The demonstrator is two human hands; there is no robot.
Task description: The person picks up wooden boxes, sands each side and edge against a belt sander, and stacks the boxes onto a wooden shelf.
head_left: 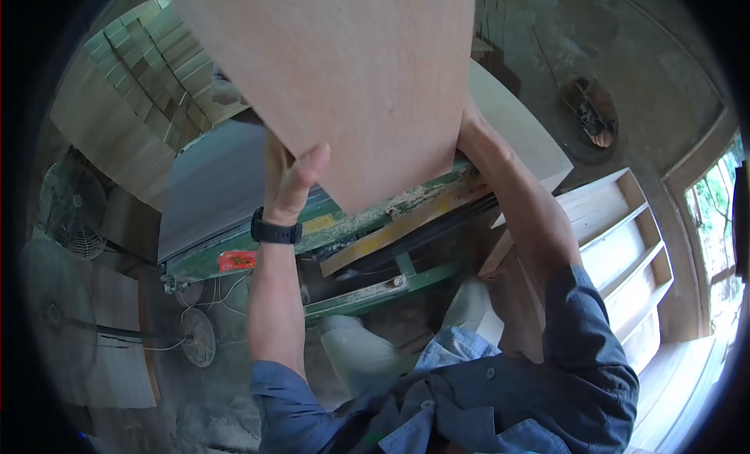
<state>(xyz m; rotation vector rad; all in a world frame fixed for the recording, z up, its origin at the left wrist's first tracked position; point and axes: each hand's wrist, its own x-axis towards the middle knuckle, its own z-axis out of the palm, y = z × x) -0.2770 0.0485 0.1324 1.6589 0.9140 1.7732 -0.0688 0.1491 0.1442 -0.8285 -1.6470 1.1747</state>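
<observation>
A wide, pale wooden board (351,87) is held up in front of me, over a green machine (359,220) with a grey table surface. My left hand (293,173), with a black watch on its wrist, grips the board's lower left edge, the thumb on the near face and the other fingers mostly behind. At the lower right edge is my right hand (470,134), wrapped round the board's side with its fingers largely hidden behind it. The board's lower end is close to the machine's near edge.
Stacked wooden pieces (148,64) are at the upper left. Two fans (74,204) stand at the left. A wooden frame with compartments (625,243) is at the right. Part of another person's hand (226,89) shows beyond the board's left edge.
</observation>
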